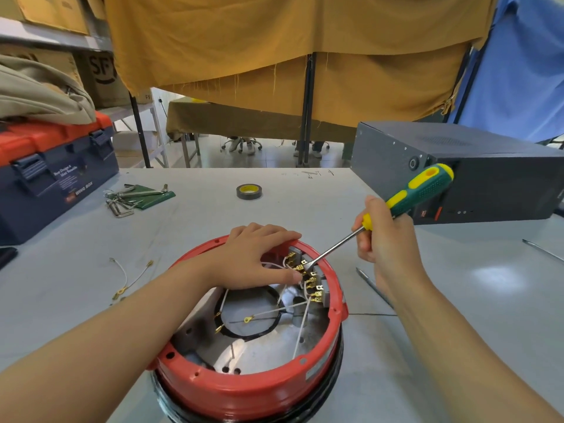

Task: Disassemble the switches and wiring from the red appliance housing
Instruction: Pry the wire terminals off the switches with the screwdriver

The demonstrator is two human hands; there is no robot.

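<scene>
The round red appliance housing (244, 389) lies open side up near the table's front edge. On its far inner wall sit grey switches with a row of brass terminals (311, 280) and white wires (300, 328). My left hand (253, 257) rests over the far rim, fingers curled on its edge and thumb by the terminals. My right hand (384, 239) grips a green and yellow screwdriver (418, 190). Its flat tip touches a terminal near the rim.
A loose white wire with brass lugs (129, 277) lies left of the housing. Hex keys (128, 198), a tape roll (249, 191), a blue and red toolbox (52, 172) and a dark metal box (476, 172) stand farther back. Thin metal tools (374, 286) lie to the right.
</scene>
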